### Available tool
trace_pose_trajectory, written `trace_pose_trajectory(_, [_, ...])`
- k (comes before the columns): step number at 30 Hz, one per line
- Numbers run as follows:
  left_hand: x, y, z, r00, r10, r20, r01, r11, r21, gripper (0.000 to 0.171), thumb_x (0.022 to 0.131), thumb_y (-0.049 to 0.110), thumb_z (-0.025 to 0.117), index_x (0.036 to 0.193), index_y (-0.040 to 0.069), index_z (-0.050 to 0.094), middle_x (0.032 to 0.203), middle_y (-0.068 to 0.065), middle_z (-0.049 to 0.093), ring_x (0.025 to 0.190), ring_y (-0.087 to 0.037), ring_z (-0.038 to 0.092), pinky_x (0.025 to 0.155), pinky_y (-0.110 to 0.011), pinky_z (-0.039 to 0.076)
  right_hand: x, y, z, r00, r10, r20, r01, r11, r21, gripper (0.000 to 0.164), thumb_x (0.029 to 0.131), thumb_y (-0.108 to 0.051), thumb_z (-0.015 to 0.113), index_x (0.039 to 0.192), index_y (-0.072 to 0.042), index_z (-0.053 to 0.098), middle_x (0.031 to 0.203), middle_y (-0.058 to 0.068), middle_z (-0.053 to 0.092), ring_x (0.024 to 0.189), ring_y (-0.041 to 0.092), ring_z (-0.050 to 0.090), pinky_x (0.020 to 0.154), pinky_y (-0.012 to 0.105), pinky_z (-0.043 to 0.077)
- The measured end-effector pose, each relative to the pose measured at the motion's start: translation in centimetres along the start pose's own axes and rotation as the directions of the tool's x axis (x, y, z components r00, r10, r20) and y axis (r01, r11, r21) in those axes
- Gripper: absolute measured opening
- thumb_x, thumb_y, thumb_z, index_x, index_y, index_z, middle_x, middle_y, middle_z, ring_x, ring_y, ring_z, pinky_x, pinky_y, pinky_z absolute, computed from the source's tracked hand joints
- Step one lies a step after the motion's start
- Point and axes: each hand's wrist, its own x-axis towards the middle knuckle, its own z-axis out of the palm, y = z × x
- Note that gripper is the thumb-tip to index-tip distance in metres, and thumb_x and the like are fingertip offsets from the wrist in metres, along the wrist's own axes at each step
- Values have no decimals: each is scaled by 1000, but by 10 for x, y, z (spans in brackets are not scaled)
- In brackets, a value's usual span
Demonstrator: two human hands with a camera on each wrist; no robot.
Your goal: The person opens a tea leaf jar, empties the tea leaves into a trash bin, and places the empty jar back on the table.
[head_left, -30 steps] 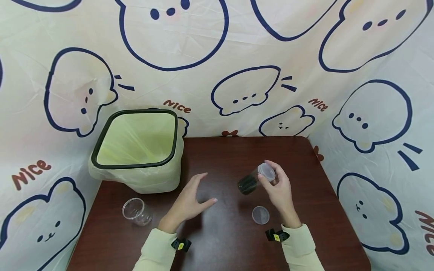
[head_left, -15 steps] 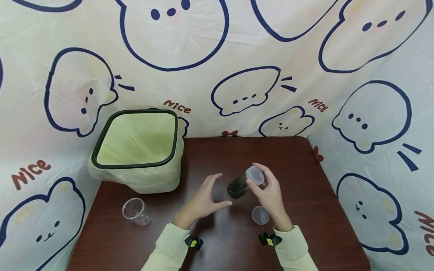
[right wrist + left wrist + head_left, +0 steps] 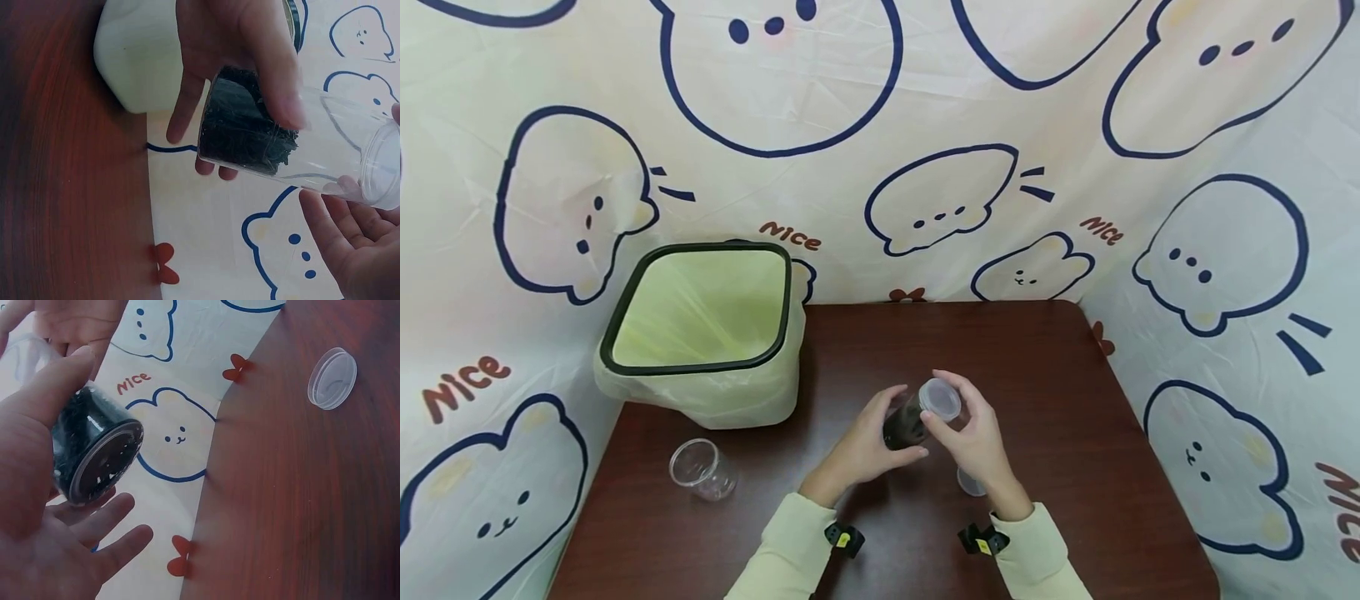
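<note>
My right hand point(image 3: 976, 433) grips a clear plastic jar point(image 3: 325, 134) near its mouth, between thumb and fingers. The jar is tilted, its base toward my left hand point(image 3: 865, 442), and dark dried shreds point(image 3: 247, 128) are packed at the base end. My left hand is spread around that base end, thumb on the near side and fingers beyond it, all fairly straight. In the left wrist view the thumb overlaps the jar's side, while several fingers stand apart below the dark base point(image 3: 109, 465). A clear round lid point(image 3: 333, 379) lies on the table, partly hidden behind my right hand in the head view.
A pale green bin point(image 3: 700, 392) with a dark rim and a plastic liner stands at the table's back left. In front of it is a clear jar point(image 3: 703, 471) with nothing in it. Patterned cloth point(image 3: 835, 192) hangs behind the brown table point(image 3: 1075, 450).
My right hand has carried the jar leftward. My left hand has moved right until its thumb and fingers surround the jar's base end. The lid has become partly covered by my right hand.
</note>
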Motion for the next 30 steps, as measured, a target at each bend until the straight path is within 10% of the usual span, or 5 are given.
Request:
trace_pose_trajectory(14, [3, -5, 6, 998, 58, -22, -59, 998, -38, 93, 69, 42, 81, 143, 15, 31, 132, 4, 47, 113, -13, 50, 94, -40, 42, -3, -3, 9, 1000, -7, 17, 6, 999, 52, 57, 80, -3, 71, 131, 2, 47, 130, 12, 51, 110, 23, 51, 87, 26, 44])
trace_pose_trajectory(24, [0, -6, 10, 997, 61, -51, -64, 996, -55, 57, 72, 26, 81, 119, 21, 49, 108, 9, 58, 93, -9, 56, 82, -32, 47, -4, -2, 13, 999, 37, -3, -36, 995, 94, 62, 79, -3, 73, 133, 1, 43, 129, 9, 50, 112, 23, 48, 90, 31, 41])
trace_pose_trajectory(30, [0, -8, 12, 996, 57, -68, -61, 996, -64, 52, 73, 26, 80, 116, 19, 50, 103, 8, 58, 89, -9, 56, 78, -30, 47, -4, 6, 19, 1000, 19, -4, -18, 966, 258, 65, 80, 7, 67, 136, 3, 36, 132, 17, 45, 119, 24, 43, 97, 28, 36])
